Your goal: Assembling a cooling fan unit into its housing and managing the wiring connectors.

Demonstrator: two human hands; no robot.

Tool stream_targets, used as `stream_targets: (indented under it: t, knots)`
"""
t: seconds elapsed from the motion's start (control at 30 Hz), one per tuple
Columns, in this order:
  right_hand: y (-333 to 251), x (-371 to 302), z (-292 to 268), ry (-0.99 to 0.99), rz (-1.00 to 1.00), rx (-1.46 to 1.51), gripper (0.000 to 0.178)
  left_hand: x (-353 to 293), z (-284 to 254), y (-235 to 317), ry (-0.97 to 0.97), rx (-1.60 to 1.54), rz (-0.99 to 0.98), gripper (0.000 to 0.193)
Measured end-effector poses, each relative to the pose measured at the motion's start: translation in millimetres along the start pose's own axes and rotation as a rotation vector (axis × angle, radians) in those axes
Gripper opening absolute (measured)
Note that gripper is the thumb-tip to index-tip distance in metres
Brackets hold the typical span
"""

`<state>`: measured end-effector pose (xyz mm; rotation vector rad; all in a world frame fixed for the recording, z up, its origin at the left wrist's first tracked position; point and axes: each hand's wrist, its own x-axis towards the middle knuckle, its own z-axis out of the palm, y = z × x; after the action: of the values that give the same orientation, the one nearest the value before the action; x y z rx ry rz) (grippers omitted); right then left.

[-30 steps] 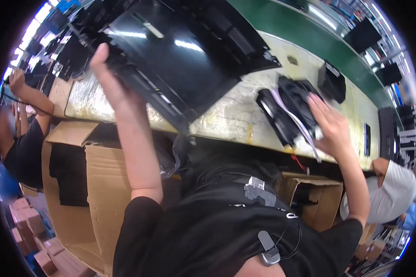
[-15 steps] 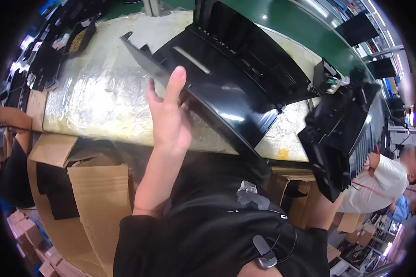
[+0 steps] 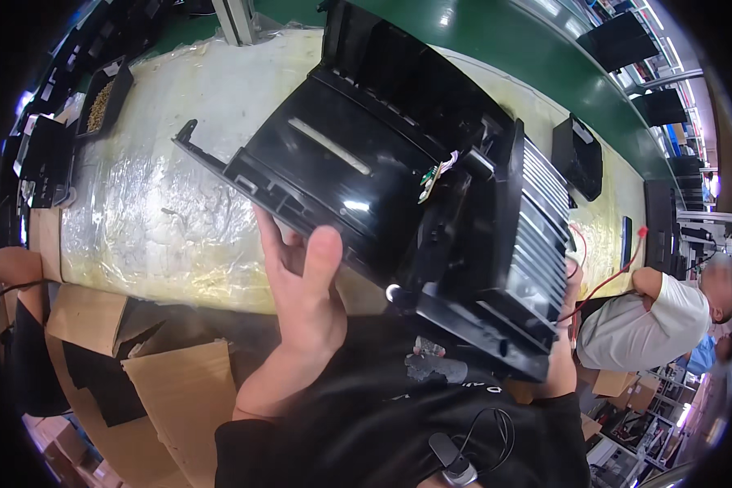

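Our left hand (image 3: 301, 285) grips the shiny black panel (image 3: 333, 179); our right hand (image 3: 565, 342) clamps the ribbed part (image 3: 537, 236). The thin wires (image 3: 443, 163) between could snap if we pull apart.

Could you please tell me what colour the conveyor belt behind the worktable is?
The conveyor belt is green; the head view shows it best.

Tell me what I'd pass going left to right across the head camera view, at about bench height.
Tray of small parts → plastic-covered bench top → left hand under a glossy black housing → ribbed black part → co-worker in a white shirt.
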<state>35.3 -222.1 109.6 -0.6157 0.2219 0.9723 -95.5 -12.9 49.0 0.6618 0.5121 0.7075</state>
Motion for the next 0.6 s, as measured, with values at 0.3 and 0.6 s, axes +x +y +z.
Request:
stream_targets:
  t: [0.3, 0.6]
  knots:
    - [18.0, 17.6, -4.8, 0.053, 0.000, 0.088, 0.059, 1.3, -5.6, -2.4, 0.023, 0.081, -0.014, 0.102]
    - [25.5, 40.3, -29.3, -0.036, -0.061, 0.030, 0.070, -2.4, -6.5, -3.6, 0.064, 0.012, -0.042, 0.101]
